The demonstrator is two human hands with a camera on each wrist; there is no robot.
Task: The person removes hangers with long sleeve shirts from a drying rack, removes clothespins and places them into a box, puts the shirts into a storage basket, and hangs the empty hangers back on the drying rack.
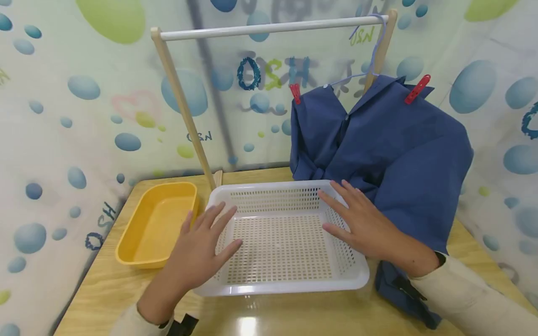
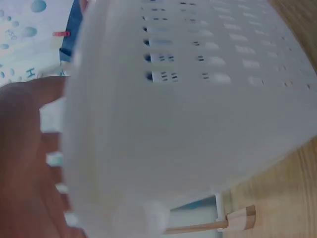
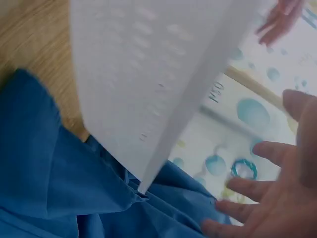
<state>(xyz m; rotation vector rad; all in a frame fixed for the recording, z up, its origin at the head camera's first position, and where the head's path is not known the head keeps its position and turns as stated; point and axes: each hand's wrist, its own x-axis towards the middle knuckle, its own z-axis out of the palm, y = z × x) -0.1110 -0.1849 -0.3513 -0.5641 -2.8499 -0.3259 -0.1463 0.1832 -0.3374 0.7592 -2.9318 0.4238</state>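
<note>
A white perforated plastic basket [image 1: 279, 252] stands on the wooden table with nothing in it. My left hand [image 1: 197, 252] is spread over its left side, and my right hand [image 1: 363, 228] is spread over its right side. Both hands have straight, parted fingers and hold nothing. In the right wrist view the right hand [image 3: 270, 193] appears apart from the basket wall [image 3: 148, 64]. The left wrist view shows the left hand [image 2: 32, 163] close beside the basket rim [image 2: 79, 124]; contact there is unclear. Behind the right hand hangs a blue shirt [image 1: 391, 135].
A yellow tray [image 1: 155, 224] lies left of the basket. Behind stands a wooden rack with a white rail [image 1: 269, 28]. The shirt hangs from a purple hanger [image 1: 374, 51], with a left red clothespin [image 1: 296, 93] and a right one [image 1: 417, 89]; its lower part rests on the table [image 1: 105, 298].
</note>
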